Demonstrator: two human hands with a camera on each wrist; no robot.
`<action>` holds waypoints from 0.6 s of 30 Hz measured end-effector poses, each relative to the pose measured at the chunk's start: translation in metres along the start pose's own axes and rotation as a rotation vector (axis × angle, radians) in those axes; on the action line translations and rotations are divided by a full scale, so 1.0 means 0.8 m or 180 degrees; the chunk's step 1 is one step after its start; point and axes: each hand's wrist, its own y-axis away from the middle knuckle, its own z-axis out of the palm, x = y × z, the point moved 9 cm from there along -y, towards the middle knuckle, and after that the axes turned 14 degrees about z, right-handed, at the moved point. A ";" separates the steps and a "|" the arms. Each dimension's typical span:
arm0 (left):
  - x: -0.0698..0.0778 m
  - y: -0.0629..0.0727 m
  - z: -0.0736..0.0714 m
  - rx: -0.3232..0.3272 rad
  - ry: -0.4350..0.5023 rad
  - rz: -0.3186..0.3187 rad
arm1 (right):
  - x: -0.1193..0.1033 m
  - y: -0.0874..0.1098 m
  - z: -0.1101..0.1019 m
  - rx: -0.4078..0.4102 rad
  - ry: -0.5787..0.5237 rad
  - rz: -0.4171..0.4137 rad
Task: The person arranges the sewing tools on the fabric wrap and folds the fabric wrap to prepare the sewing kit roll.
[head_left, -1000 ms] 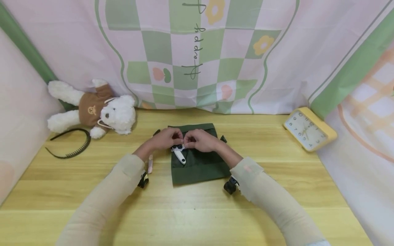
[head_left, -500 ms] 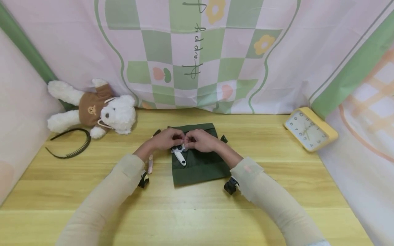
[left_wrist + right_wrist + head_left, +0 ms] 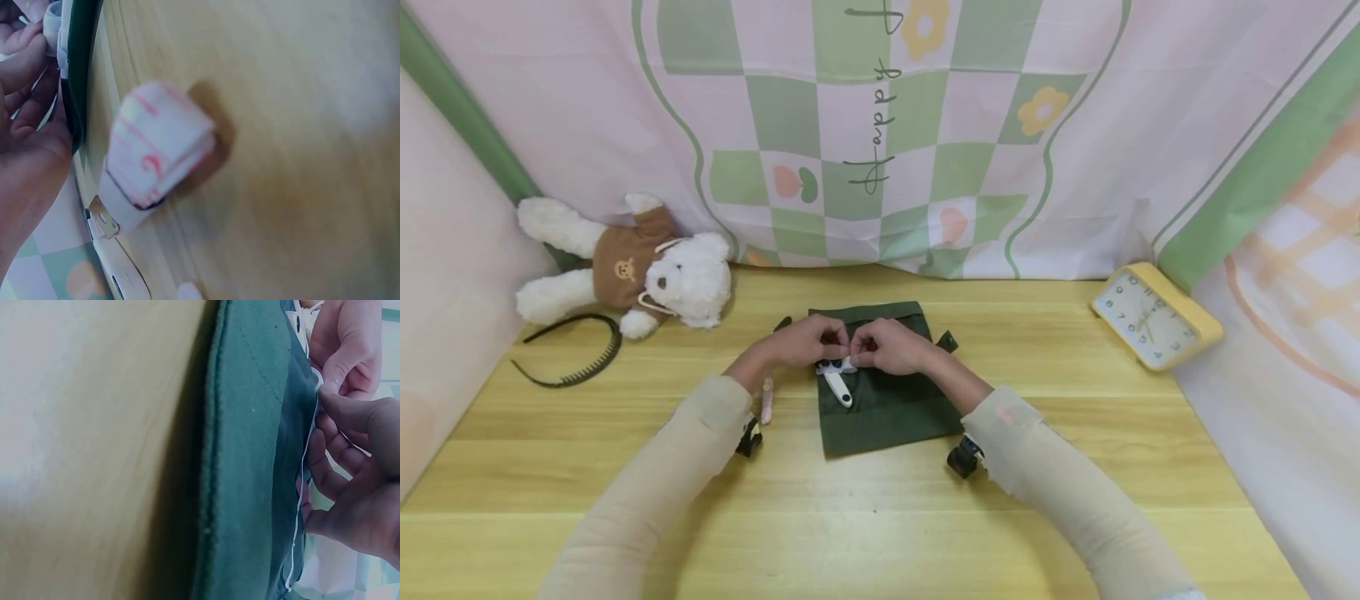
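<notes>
A dark green cloth roll (image 3: 887,429) lies spread out in front of me. My left hand (image 3: 805,340) and right hand (image 3: 891,343) meet over its upper left part, fingertips almost together. Both pinch a white band (image 3: 54,28), ribbed in the left wrist view; a thin white cord (image 3: 299,515) trails from there along the cloth in the right wrist view. Just below the fingers lies a white-handled tool (image 3: 838,388) with a dark upper part, its head hidden by the hands. A pink and white striped object (image 3: 156,140) lies beside the left wrist.
Left of the cloth, a dark tip (image 3: 783,322) shows behind the left hand. A black headband (image 3: 602,362) and a white plush toy (image 3: 688,279) in a brown top lie at the back left. A yellow clock (image 3: 1150,321) stands at the right. A curtain hangs behind.
Both hands stay at nearly the same spot, their fingertips shifting slightly. The white-handled tool has swung and slid a little downward, and the cloth's lower edge has moved slightly toward me.
</notes>
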 end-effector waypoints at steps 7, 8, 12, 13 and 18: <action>0.000 0.000 0.002 -0.0041 0.0064 -0.0056 | 0.004 0.001 -0.001 -0.0082 -0.0095 -0.0039; 0.000 0.000 0.002 -0.0043 0.0087 -0.0062 | 0.005 0.001 -0.001 -0.0099 -0.0102 -0.0031; 0.000 0.000 0.002 -0.0064 0.0155 -0.0069 | 0.007 0.001 0.000 -0.0148 -0.0116 0.0004; 0.000 0.000 0.002 -0.0072 0.0167 -0.0073 | 0.007 0.002 0.001 -0.0154 -0.0114 0.0019; 0.001 0.000 0.004 -0.0103 0.0215 -0.0106 | 0.009 0.003 0.002 -0.0161 -0.0093 0.0046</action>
